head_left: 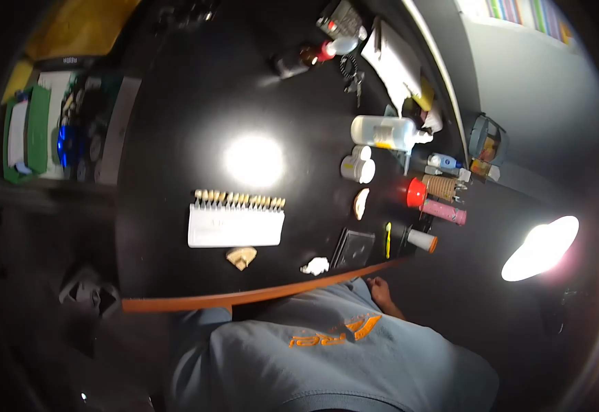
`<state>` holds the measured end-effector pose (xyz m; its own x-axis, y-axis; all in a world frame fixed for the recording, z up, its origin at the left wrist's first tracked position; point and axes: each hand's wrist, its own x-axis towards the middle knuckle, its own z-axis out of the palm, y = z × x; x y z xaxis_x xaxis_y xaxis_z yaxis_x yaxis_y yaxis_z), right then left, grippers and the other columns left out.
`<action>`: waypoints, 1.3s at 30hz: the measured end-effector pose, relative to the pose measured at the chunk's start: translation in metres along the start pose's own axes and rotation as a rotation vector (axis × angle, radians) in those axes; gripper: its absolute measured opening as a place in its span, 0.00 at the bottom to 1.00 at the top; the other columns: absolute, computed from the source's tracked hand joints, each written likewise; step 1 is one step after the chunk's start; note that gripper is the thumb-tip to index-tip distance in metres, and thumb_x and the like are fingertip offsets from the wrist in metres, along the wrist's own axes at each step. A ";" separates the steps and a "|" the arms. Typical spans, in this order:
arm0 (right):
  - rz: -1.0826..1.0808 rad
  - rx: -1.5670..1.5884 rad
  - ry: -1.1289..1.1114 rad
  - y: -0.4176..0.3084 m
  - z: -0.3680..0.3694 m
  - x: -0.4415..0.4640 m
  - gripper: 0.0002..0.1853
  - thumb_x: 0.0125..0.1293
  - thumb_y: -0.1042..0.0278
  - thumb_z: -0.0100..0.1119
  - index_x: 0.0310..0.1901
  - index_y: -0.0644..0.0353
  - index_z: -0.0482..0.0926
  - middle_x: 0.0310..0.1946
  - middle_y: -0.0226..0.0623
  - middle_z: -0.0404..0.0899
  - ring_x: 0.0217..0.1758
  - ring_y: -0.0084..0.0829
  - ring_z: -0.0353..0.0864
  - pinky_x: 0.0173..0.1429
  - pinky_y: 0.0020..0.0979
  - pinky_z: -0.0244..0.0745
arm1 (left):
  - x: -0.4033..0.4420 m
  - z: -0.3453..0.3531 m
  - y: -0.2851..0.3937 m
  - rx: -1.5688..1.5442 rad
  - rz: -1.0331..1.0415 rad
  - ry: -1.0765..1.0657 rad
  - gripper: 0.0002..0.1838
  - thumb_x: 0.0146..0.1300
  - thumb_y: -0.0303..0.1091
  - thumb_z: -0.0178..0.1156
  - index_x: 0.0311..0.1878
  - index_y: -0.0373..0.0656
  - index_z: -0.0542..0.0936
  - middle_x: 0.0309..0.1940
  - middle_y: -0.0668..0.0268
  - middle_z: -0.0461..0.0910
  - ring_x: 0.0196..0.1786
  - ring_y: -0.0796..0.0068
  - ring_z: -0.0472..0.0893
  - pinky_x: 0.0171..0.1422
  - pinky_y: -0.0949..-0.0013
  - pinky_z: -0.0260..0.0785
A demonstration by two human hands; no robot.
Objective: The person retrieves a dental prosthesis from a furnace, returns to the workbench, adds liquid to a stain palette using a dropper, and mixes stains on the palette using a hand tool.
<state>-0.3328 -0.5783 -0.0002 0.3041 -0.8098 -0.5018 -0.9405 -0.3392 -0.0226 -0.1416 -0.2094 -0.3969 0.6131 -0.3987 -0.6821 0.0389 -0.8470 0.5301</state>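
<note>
My right hand [380, 294] is beside my body just below the table's orange edge, partly in shadow; whether its fingers are curled cannot be made out. Only a sleeve [207, 317] marks my left side, and the left hand is out of sight. On the black table [176, 137] lies a white dental shade guide [236, 226] with a row of tooth-coloured tabs along its far side. Nearer me sits a tan dental cast [242, 257]. Closest to my right hand are a crumpled white tissue [315, 266], a dark flat case [353, 248] and a yellow pen-like stick [388, 240].
Along the right stand a clear bottle [385, 132], white jars [358, 168], a red cup [416, 192], a pink cylinder [445, 212] and an orange-ended white container [421, 240]. A cream curved piece [360, 204] lies nearby. A green box [35, 130] is at left.
</note>
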 end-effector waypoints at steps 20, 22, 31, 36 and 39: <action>-0.504 -0.357 0.054 0.002 0.186 0.106 0.15 0.71 0.65 0.57 0.50 0.66 0.84 0.47 0.52 0.86 0.54 0.50 0.84 0.62 0.45 0.76 | 0.140 0.021 -0.006 0.076 -0.020 0.433 0.17 0.71 0.44 0.62 0.56 0.45 0.83 0.56 0.48 0.83 0.57 0.47 0.83 0.60 0.54 0.74; -0.576 -0.355 0.021 0.005 0.211 0.110 0.15 0.70 0.66 0.58 0.51 0.65 0.84 0.48 0.52 0.85 0.55 0.51 0.84 0.63 0.46 0.76 | 0.142 0.023 -0.011 0.100 -0.001 0.536 0.17 0.71 0.43 0.62 0.56 0.45 0.83 0.56 0.49 0.83 0.57 0.47 0.83 0.60 0.54 0.74; -1.206 0.000 0.217 0.035 0.245 0.133 0.16 0.68 0.65 0.59 0.54 0.63 0.83 0.53 0.54 0.83 0.56 0.56 0.81 0.67 0.48 0.74 | 0.093 0.001 -0.042 0.066 0.411 1.057 0.16 0.71 0.42 0.63 0.55 0.45 0.83 0.56 0.49 0.83 0.57 0.47 0.83 0.59 0.54 0.75; -0.964 -0.121 -0.044 0.041 0.209 0.109 0.17 0.65 0.63 0.60 0.49 0.65 0.85 0.50 0.58 0.85 0.52 0.56 0.85 0.60 0.47 0.80 | 0.008 -0.032 -0.025 -0.205 0.585 0.784 0.16 0.68 0.40 0.67 0.54 0.43 0.84 0.53 0.49 0.85 0.54 0.52 0.84 0.61 0.58 0.74; -0.577 -0.184 -0.341 0.050 0.170 0.073 0.20 0.58 0.63 0.63 0.47 0.70 0.85 0.49 0.62 0.85 0.51 0.57 0.86 0.57 0.46 0.82 | -0.092 -0.049 0.028 -0.115 0.286 0.332 0.15 0.64 0.40 0.72 0.46 0.39 0.87 0.38 0.54 0.88 0.39 0.62 0.84 0.52 0.61 0.77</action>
<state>-0.3837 -0.5729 -0.1843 0.6549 -0.2898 -0.6979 -0.5923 -0.7705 -0.2358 -0.1587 -0.1791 -0.2946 0.8312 -0.4608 -0.3110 -0.0931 -0.6669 0.7393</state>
